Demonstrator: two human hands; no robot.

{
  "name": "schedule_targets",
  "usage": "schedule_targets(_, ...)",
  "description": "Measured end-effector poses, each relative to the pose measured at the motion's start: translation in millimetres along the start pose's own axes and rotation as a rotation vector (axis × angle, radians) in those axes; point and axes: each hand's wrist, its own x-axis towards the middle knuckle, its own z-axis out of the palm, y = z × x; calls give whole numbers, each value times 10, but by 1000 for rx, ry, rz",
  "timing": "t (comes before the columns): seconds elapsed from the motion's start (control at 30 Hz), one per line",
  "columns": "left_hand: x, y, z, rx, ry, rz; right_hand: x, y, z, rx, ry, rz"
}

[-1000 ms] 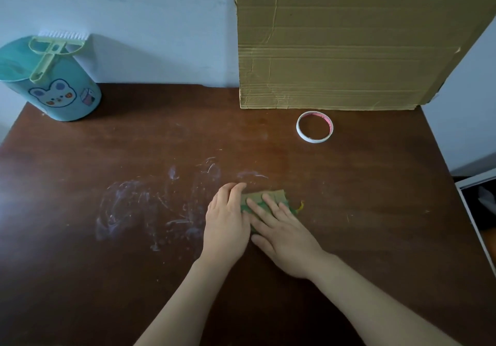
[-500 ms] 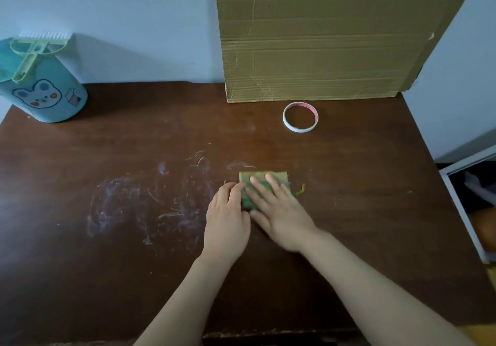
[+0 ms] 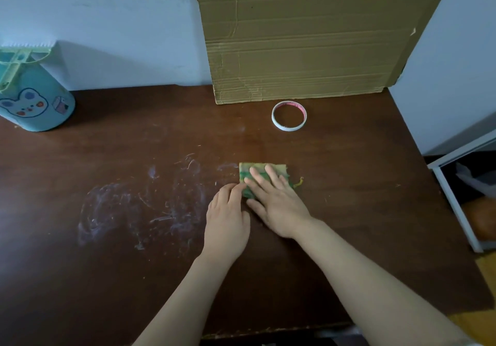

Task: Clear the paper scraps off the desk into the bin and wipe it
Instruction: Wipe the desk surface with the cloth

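Cloth point(image 3: 281, 170) on counter point(image 3: 349, 184), pressed flat under right hand point(image 3: 276, 203), fingers straight; left hand point(image 3: 228, 217) relaxed, touching its left edge. No scraps seen, bin point(image 3: 35, 104) back-left. White smears point(image 3: 120, 211) leftward unwiped, wiping looks barely begun.

Desk point(image 3: 349, 211): dark reddish-brown wood; whitish, chalky smears point(image 3: 112, 206) and streaks over the left-centre.
Cloth point(image 3: 276, 170): yellow-green, crossed by darker green stripes; loose yellow thread point(image 3: 299, 183) at the right edge.
Bin point(image 3: 40, 109): teal, printed with a white cartoon bear face with coloured spots and a small pink-and-white box drawing.
Brush point(image 3: 16, 61): pale lime-green frame, white bristles.
Tape ring point(image 3: 288, 129): white outside, pink-red inside.
Cardboard point(image 3: 308, 37): plain tan-brown, horizontal crease lines.
Wall point(image 3: 120, 23): pale bluish-white, a few dark marks.
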Motion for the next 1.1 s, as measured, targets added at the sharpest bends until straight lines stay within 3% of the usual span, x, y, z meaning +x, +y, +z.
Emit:
schedule_targets(0.17,76,135,75,31,-38,54,-607,177,154,5,5,-58)
schedule_targets(0.43,80,240,148,93,-78,85,116,647,-299,-7,-1,205)
schedule_targets(0.63,116,276,194,91,-85,89,-571,460,52,4,99,89)
schedule_targets(0.73,127,340,223,86,-108,108,-818,536,90,29,73,125)
schedule_targets(0.97,137,464,277,88,-130,140,-182,985,-267,-12,69,335)
schedule_targets(1.1,116,522,331,80,-132,145,-368,847,-147,10,94,308)
